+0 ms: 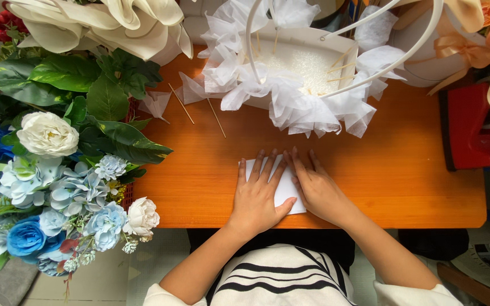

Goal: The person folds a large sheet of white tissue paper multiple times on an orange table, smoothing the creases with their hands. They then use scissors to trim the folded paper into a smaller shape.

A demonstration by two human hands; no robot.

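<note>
A white sheet of tissue paper (pixel 286 192) lies flat on the orange table (pixel 392 170) near its front edge. My left hand (pixel 258 198) rests palm down on the sheet's left part, fingers spread. My right hand (pixel 317 188) presses flat on its right part, fingers pointing up and left, next to the left hand. Both hands lie on the paper and grip nothing.
A white basket (pixel 307 62) with hoop handles, lined with tufts of white tissue on sticks, stands at the table's back. Two thin wooden sticks (pixel 216 118) and one tissue tuft (pixel 155 105) lie left of it. Artificial flowers and leaves (pixel 69 170) crowd the left; a red object (pixel 469 130) sits right.
</note>
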